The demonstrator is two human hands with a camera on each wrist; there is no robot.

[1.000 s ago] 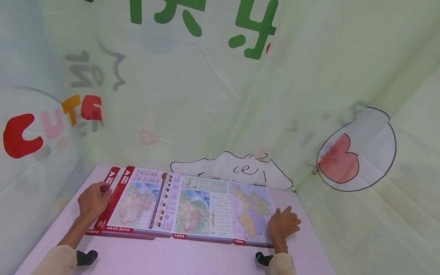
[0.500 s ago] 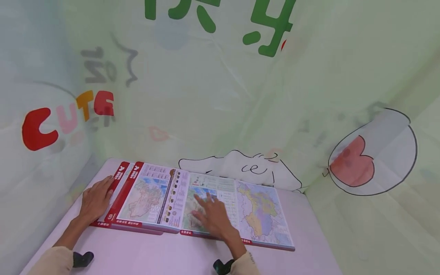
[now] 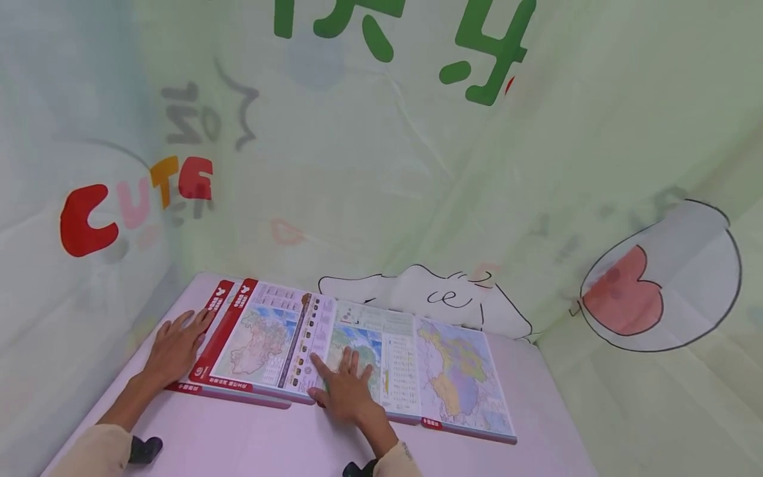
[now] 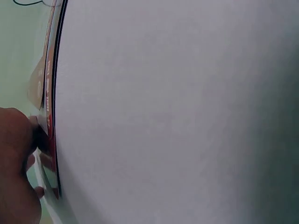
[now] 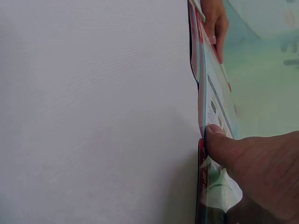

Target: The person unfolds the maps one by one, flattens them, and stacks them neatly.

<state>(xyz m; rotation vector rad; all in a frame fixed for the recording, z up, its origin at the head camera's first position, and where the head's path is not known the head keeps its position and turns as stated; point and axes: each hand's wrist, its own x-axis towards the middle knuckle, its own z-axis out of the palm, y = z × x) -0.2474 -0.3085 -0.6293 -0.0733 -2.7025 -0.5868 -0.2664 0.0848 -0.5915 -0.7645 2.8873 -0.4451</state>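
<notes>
Printed map sheets lie in an overlapping row in the head view. The leftmost sheet [image 3: 218,301] has a red strip and lies partly under a second red-edged map [image 3: 256,344]. My left hand [image 3: 173,348] rests on the leftmost sheet's red strip, fingers spread. My right hand [image 3: 346,394] lies on the middle map [image 3: 399,361], fingers spread, near its seam with the red-edged map. In the right wrist view the thumb [image 5: 224,147] touches a sheet right by that seam. A multicoloured map [image 3: 456,371] ends the row at the right. The left wrist view shows stacked sheet edges [image 4: 50,93] beside the hand.
The sheets lie on a pale pinkish-white table [image 3: 286,440]. Behind it and at both sides hangs a pale green cloth [image 3: 369,199] with printed letters and drawings. A dark strap piece [image 3: 146,450] sits at the left cuff.
My right hand has moved left from the right end of the row onto the middle map. My left hand has flattened out on the leftmost sheet. The head view has shifted slightly.
</notes>
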